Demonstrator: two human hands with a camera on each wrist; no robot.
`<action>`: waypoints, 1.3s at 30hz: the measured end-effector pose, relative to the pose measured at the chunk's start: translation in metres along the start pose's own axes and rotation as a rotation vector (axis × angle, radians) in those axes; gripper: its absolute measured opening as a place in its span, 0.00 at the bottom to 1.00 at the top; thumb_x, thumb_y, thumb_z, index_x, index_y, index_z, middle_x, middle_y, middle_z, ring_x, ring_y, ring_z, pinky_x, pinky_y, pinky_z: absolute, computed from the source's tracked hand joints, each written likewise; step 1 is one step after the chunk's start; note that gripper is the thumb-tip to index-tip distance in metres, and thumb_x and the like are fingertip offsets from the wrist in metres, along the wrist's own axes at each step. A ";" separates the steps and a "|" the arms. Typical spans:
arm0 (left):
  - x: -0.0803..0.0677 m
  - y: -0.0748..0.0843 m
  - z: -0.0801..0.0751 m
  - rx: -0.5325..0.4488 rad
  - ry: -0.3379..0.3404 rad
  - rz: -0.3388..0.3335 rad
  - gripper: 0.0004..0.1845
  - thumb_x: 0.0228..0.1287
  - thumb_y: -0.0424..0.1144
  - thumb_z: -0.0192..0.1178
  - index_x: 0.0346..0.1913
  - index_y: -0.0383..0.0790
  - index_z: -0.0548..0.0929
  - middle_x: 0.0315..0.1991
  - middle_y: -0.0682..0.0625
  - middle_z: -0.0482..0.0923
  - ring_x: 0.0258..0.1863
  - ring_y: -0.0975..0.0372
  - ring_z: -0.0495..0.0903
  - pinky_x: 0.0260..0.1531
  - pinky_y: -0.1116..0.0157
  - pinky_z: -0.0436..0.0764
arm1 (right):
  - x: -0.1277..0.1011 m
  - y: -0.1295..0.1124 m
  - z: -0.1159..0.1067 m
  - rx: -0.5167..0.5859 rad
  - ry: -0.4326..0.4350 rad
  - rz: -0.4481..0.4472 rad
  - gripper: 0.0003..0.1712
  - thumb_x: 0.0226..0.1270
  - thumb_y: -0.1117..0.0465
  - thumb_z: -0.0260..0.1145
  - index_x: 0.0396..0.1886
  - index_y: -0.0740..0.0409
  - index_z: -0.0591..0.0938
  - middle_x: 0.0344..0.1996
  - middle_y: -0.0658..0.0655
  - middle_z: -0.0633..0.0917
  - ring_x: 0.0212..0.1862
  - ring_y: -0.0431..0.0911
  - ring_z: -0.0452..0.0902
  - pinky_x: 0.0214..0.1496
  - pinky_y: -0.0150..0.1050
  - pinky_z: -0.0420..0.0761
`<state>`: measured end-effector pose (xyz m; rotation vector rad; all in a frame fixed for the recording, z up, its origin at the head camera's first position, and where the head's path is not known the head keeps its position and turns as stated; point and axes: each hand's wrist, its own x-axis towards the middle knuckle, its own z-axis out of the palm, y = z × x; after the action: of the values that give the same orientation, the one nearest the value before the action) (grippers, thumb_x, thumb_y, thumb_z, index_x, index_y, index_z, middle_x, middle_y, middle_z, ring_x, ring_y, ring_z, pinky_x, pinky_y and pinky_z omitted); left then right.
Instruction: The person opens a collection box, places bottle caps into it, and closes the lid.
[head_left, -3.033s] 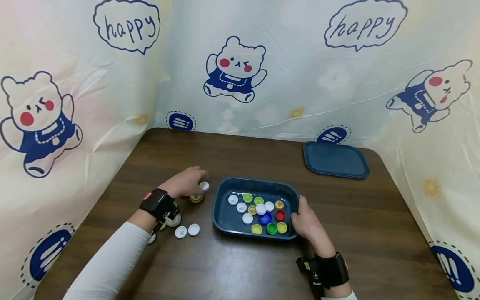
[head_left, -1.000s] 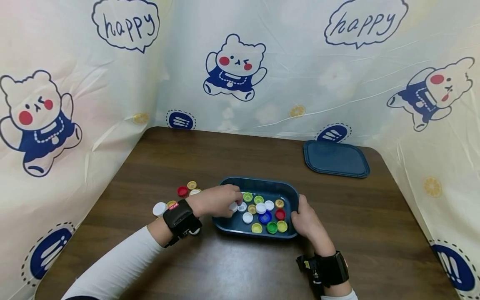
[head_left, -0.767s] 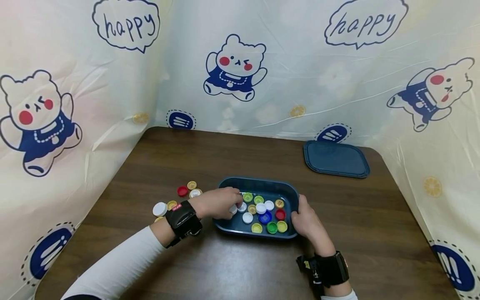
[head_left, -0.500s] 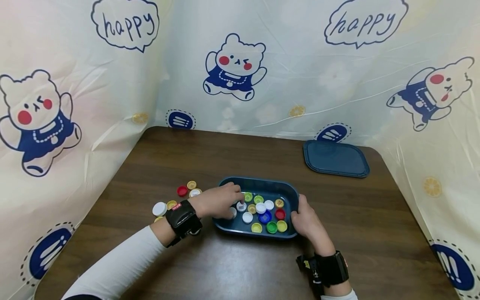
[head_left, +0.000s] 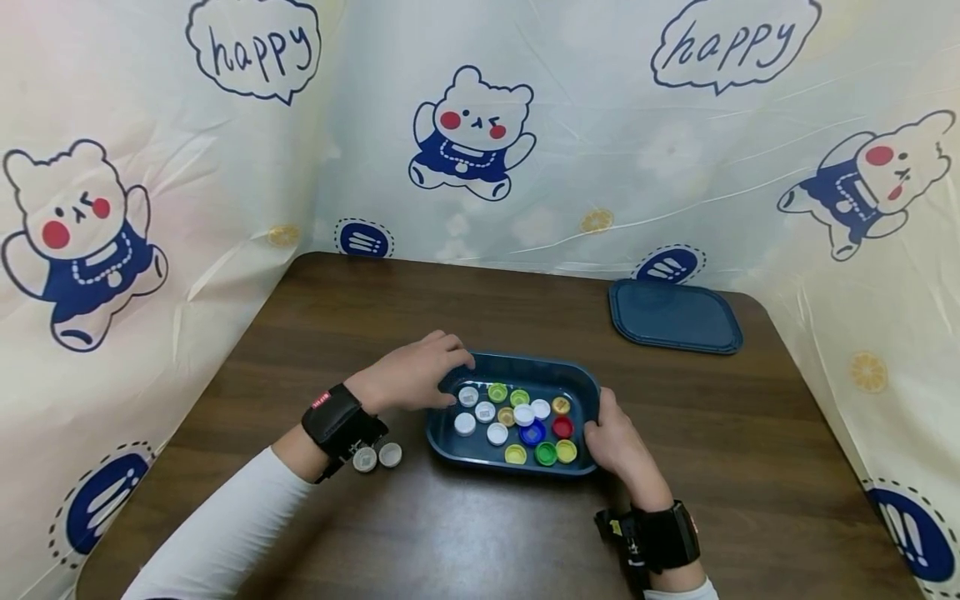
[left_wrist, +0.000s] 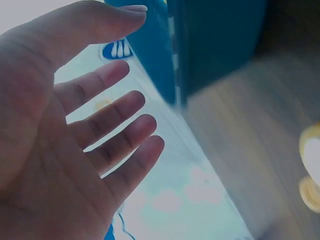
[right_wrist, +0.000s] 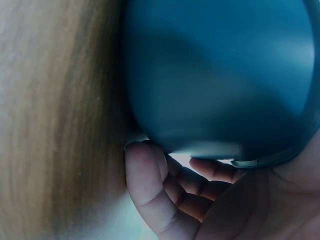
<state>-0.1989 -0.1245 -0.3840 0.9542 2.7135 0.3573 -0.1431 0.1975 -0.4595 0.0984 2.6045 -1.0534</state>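
Observation:
A dark blue rectangular tray (head_left: 517, 467) stands mid-table with white, green, yellow, gold, red and blue bottle caps inside. One white bottle cap (head_left: 465, 424) lies near its left end. My right hand (head_left: 617, 437) grips the tray's right end; in the right wrist view the thumb (right_wrist: 145, 172) and curled fingers close round the tray's end. My left hand (head_left: 412, 372) hovers at the tray's back left corner, fingers spread and holding nothing. The left wrist view shows that bare palm and its separated fingers (left_wrist: 122, 135) beside the tray's wall.
Two white caps (head_left: 389, 454) lie on the brown table (head_left: 480, 533) left of the tray. White and gold caps (left_wrist: 311, 192) also show at the left wrist view's edge. A flat blue lid (head_left: 675, 317) lies at the back right. A printed curtain (head_left: 570, 158) surrounds the table.
My left hand went from the caps on the table into the tray, let go of a white cap there, and has drawn back to the upper left. The right hand has stayed put.

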 end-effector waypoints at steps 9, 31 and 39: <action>-0.008 -0.049 -0.010 -0.089 0.040 -0.138 0.28 0.61 0.41 0.72 0.65 0.43 0.79 0.64 0.42 0.73 0.65 0.50 0.69 0.60 0.50 0.76 | 0.001 0.001 0.001 0.001 0.007 -0.002 0.32 0.75 0.66 0.48 0.75 0.66 0.52 0.66 0.75 0.71 0.59 0.63 0.73 0.58 0.61 0.74; -0.022 -0.109 0.012 -0.152 -0.033 -0.277 0.24 0.62 0.32 0.67 0.62 0.37 0.79 0.60 0.38 0.76 0.58 0.47 0.75 0.57 0.45 0.77 | -0.001 -0.001 0.000 -0.011 0.014 -0.008 0.32 0.75 0.67 0.48 0.75 0.67 0.52 0.65 0.76 0.71 0.59 0.63 0.74 0.58 0.62 0.74; -0.021 -0.111 0.019 -0.153 -0.063 -0.263 0.25 0.60 0.28 0.65 0.63 0.37 0.79 0.60 0.40 0.76 0.60 0.48 0.75 0.60 0.46 0.75 | -0.001 -0.002 0.001 -0.011 0.013 -0.009 0.32 0.75 0.67 0.49 0.75 0.67 0.53 0.66 0.76 0.71 0.60 0.64 0.73 0.59 0.62 0.74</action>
<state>-0.2417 -0.2193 -0.4331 0.5505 2.6632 0.4657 -0.1421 0.1961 -0.4585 0.0916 2.6244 -1.0445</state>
